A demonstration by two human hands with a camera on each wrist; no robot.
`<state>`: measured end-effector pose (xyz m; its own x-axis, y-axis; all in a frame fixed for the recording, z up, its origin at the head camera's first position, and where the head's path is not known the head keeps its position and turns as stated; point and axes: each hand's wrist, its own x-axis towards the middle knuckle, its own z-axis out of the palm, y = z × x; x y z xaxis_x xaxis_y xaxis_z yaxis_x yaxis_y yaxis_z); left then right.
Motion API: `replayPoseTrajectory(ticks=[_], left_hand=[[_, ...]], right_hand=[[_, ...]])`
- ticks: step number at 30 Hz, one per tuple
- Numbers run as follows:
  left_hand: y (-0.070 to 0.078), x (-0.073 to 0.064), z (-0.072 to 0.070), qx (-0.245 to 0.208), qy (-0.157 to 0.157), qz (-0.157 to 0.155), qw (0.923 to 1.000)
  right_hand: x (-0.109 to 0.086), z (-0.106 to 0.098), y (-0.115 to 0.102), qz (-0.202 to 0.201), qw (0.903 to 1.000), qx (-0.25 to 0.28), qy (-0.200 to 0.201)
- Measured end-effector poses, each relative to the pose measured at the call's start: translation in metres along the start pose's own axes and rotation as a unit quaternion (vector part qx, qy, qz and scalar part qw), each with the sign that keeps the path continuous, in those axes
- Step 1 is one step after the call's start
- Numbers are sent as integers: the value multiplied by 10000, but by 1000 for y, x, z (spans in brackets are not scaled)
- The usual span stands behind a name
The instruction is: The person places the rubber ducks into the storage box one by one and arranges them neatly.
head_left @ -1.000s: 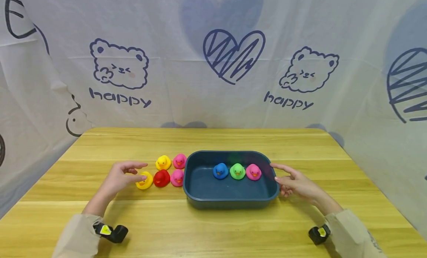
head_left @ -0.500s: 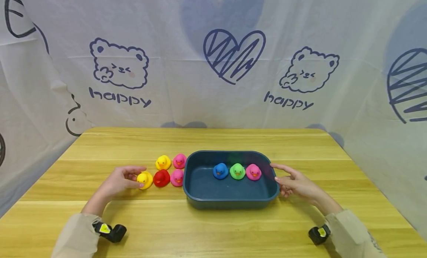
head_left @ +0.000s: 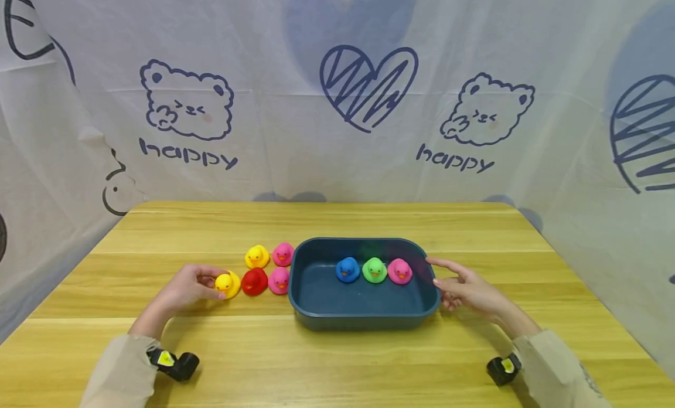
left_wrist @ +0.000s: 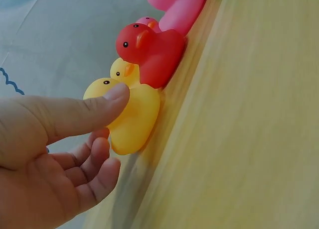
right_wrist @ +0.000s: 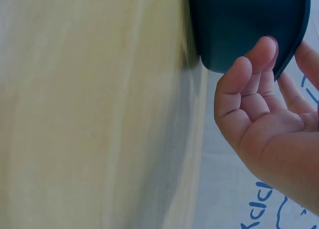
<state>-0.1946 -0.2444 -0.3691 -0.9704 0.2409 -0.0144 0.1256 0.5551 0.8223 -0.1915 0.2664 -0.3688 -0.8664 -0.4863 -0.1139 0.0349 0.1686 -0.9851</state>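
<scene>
My left hand point(head_left: 188, 291) pinches the front yellow rubber duck point(head_left: 227, 284) between thumb and fingers at the left end of the group. In the left wrist view the thumb lies across the head of this duck point(left_wrist: 137, 122), which sits on the table. A red rubber duck point(head_left: 255, 282) stands right beside it, then a pink one point(head_left: 278, 280). Behind these are another yellow duck point(head_left: 257, 257) and another pink duck point(head_left: 283, 254). At the right end of the dark blue bin point(head_left: 364, 322), my right hand point(head_left: 471, 291) touches the rim with its index finger and thumb.
Inside the bin, a blue duck point(head_left: 348, 270), a green duck point(head_left: 374, 270) and a pink duck point(head_left: 399, 271) form a row. The wooden table point(head_left: 337, 373) ends at the back against a printed cloth point(head_left: 285, 144).
My left thumb and fingers have come in from above and beside the front yellow duck and closed on it. The right hand and the bin have stayed in place.
</scene>
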Motion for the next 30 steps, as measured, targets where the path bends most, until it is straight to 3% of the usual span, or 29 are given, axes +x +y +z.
replayPoseTrajectory(ticks=[8,14,23,30], left_hand=[[10,0,-5,366,373,-137,9985],[24,2,-4,-195,507,-180,9984],[36,12,9,-590,640,348,9956],[48,23,21,-790,627,226,9946]], right_hand=[[1,0,0,5,10000,-16,0],[1,0,0,15,10000,-9,6],[0,1,-1,35,10000,8,2],[0,2,-2,55,10000,15,0]])
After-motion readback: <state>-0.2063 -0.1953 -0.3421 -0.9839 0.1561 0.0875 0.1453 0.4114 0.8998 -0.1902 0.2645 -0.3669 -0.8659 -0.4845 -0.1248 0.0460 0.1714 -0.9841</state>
